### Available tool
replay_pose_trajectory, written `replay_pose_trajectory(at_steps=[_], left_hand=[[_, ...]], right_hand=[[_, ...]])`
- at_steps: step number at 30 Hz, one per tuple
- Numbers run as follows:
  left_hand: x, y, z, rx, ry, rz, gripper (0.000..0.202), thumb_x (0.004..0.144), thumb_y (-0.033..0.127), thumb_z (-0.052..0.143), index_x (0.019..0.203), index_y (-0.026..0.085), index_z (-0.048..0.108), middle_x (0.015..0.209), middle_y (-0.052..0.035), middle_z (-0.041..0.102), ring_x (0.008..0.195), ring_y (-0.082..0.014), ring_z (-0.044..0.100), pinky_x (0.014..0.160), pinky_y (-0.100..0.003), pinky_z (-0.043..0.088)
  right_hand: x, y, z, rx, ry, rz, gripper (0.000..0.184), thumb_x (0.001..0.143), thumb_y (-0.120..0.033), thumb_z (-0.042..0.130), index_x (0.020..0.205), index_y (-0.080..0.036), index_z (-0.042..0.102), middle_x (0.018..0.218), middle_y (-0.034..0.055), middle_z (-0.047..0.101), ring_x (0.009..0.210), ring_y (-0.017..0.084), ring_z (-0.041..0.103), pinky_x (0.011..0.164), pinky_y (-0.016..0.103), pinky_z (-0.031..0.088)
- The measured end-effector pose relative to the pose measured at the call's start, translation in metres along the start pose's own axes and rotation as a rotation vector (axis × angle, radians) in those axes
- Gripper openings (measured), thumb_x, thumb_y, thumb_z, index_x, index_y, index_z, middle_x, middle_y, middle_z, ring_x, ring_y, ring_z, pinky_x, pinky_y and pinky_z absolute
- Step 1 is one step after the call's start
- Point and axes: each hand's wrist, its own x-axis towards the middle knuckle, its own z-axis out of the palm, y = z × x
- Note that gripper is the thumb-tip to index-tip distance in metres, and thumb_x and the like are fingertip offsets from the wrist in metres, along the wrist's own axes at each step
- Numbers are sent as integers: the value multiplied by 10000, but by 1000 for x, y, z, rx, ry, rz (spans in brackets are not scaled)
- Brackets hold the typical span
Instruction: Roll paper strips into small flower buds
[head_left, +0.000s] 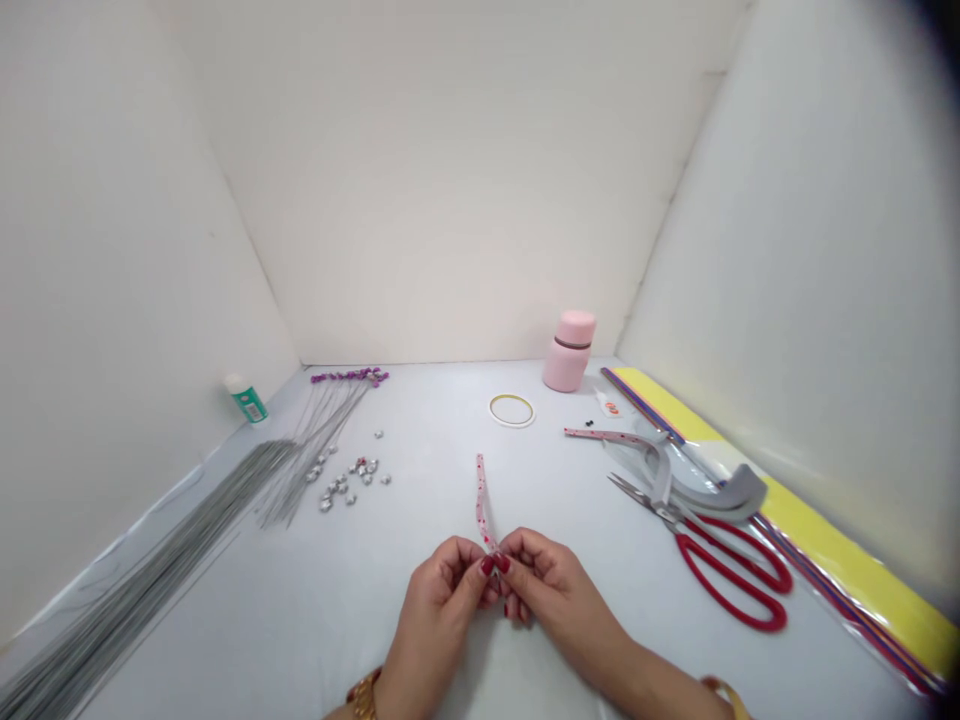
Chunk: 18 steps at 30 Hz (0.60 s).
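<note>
A narrow pink paper strip with red marks [481, 495] rises from between my fingertips, its free end pointing away from me. My left hand [446, 595] pinches its near end between thumb and fingers. Right beside it, my right hand [551, 590] pinches the same end, and the two thumbs nearly touch. What the strip's near end looks like is hidden by the fingers. Small silver folded stars [341, 485] lie in a loose group to the left, one of them with red on it. To the right, more paper strips [660, 470] lie across red-handled scissors [727, 570].
Grey wire stems [165, 550] lie at left, some with purple tips [349, 376]. A green-and-white glue stick [246, 398] lies by the left wall. Farther back are a tape roll [512, 411], a pink flask [570, 352] and a small white bottle [607, 403]. Coloured sheets [825, 540] line the right.
</note>
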Motion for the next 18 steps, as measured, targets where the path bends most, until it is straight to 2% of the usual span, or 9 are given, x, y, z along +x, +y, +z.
replay_pose_trajectory(at_steps=[5,7,9,11,13,15,17,18], left_hand=[[-5,-1,-1,161,-58,123,174,824,253,490,701,155,565,682,-62,621,655,-180,574,627,-283,442],[-8,2,-2,281,26,250,130,807,231,503,733,170,591,753,-79,619,729,-207,575,679,-308,443],[-10,5,-4,375,158,393,106,776,201,534,843,191,615,904,-105,613,883,-242,547,780,-339,414],[-10,8,-5,459,173,446,168,758,182,551,903,217,627,956,-96,622,932,-246,532,895,-372,335],[-9,9,-6,527,105,404,136,768,181,541,833,232,650,832,-58,660,817,-218,569,966,-392,239],[-7,8,-7,533,93,316,135,784,204,529,719,225,645,687,-25,654,682,-188,573,927,-369,282],[-6,6,-7,469,132,211,155,794,252,521,680,207,615,643,-23,635,624,-180,558,743,-300,399],[-6,5,-6,434,135,162,172,800,279,512,673,200,598,622,-23,621,598,-177,546,630,-265,413]], right_hand=[[1,-6,-2,45,34,-21,259,801,-415,517,733,-170,474,532,-51,482,459,77,431,467,194,326],[-1,-9,-4,-12,-2,-54,231,827,-391,487,749,-173,478,554,-47,477,489,85,435,491,202,336],[-2,-11,-7,-133,-65,-120,214,837,-360,477,744,-170,502,600,-28,491,550,103,461,544,221,363],[-3,-12,-9,-246,-96,-191,207,840,-336,477,733,-166,527,641,-10,508,614,122,483,605,239,381],[-3,-12,-10,-272,-70,-202,213,844,-337,470,733,-167,536,647,-7,515,617,124,483,604,238,380],[-3,-10,-10,-217,-37,-142,210,838,-353,478,759,-167,536,614,-18,510,572,113,465,557,225,366],[-2,-9,-9,-151,-34,-79,214,821,-365,507,766,-160,537,582,-28,504,539,102,449,530,217,351],[-1,-8,-8,-125,-40,-56,221,812,-368,520,758,-155,537,566,-31,500,526,98,443,523,215,346]])
